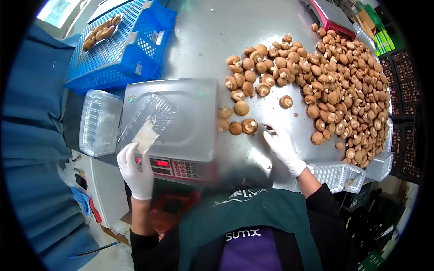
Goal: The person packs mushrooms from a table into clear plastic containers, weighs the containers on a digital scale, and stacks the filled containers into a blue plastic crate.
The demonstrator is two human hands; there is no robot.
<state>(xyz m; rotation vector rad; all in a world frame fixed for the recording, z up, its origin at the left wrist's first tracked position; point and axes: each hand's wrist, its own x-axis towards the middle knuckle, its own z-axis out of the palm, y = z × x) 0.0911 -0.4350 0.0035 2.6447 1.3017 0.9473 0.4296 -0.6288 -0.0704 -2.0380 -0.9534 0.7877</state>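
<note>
White gloves cover both hands of the person at the bench (199, 27). The left hand (135, 174) pinches the near end of a clear plastic tray (165, 113) between its thumb and fingers. That tray is over the flat top of a silver scale (194, 135) and points slantwise across it, but I cannot tell if the two touch. A pale strip (147, 134) shows in the tray or through it; I cannot tell which. Red numbers on the little screen (162, 163) of the scale say 0.00, and a keypad (184, 169) is right next to it. The right hand (281, 148) is low over the bench past the scale, with its fingers a bit spread. Its fingertips are just beside a brown mushroom (249, 126) that shows its stem. One lone mushroom (285, 101) sits farther off, near a big heap of mushrooms (348, 86) that fills the right side. More clear trays (332, 175) stand below the heap. On the left, a clear tub (100, 123) is beside the scale. Behind it is a blue crate (149, 56) full of little holes, with a small batch of mushrooms (103, 32) on top
</note>
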